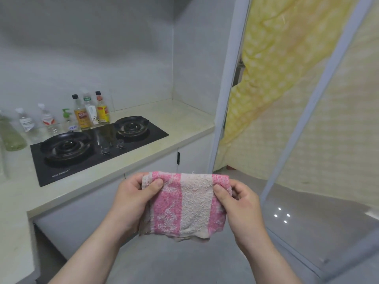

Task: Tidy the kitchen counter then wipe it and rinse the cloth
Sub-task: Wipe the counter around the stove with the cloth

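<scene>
The pale stone kitchen counter (184, 128) runs from the left edge back into the corner, up and to the left of the hands; set into it is a black glass two-burner gas hob (96, 148), and behind the hob's rear edge stands a row of bottles (67, 117), three taller sauce bottles at the right end and clear plastic ones trailing off to the left, all upright and close against the wall; a greenish spray bottle (10, 136) sits at the far left. To the right a sliding door frame (229, 89) and a yellow patterned curtain (287, 58) close off the view.

In front of the counter's edge, over the floor and touching nothing else, hangs the pink-and-white striped terry cloth (184, 203); it is folded, its long fold line lying crosswise between the two hands, the body drooping below. The left hand (133, 199) pinches the upper left corner, thumb on the near face and fingers behind; the right hand (240, 203) pinches the upper right corner likewise; both grasp the cloth, neither is slack.

The bottles look already lined up, so wiping seems the step in hand; the bare counter lies ahead and leftward, nearer the left hand, so the cloth must travel up and over the front edge.
</scene>
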Motion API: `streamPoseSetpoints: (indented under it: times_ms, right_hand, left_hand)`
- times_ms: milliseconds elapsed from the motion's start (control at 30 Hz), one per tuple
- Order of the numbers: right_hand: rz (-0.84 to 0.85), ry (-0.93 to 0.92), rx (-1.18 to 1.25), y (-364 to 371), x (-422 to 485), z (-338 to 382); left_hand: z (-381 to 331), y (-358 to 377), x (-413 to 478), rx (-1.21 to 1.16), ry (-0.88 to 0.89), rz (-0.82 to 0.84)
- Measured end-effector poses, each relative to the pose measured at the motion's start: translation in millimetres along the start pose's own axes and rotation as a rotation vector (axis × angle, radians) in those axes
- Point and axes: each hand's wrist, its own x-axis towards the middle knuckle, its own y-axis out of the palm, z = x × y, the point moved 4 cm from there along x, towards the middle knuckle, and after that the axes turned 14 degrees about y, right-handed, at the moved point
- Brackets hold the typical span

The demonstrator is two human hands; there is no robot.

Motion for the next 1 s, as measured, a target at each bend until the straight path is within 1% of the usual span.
streamPoseSetpoints:
  times_ms: [200, 467, 667, 867, 1000]
  right_hand:
    - [-0.034, 0.05, -0.068, -7.3, 86.1, -5.8]
    - [-0.075, 0.13, -0.212, 5.7, 225.2, -5.5]
    - [-0.133, 0.159, -0.268, -1.7, 290.8, -4.2]
    - [-0.114, 0.207, -0.289, -6.2, 355.2, -2.3]
    - [-0.075, 0.22, -0.311, -5.6, 405.8, -2.8]
  left_hand:
    - [53.3, 20.5, 69.9, 0.017, -0.065, -0.003]
    - [125.6, 33.6, 185.1, 0.073, -0.155, -0.047]
    - [157.4, 53.9, 242.8, 0.127, -0.188, 0.03]
    - [179.2, 74.0, 287.8, 0.141, -0.238, 0.022]
    - [194.9, 85.8, 320.6, 0.112, -0.264, -0.039]
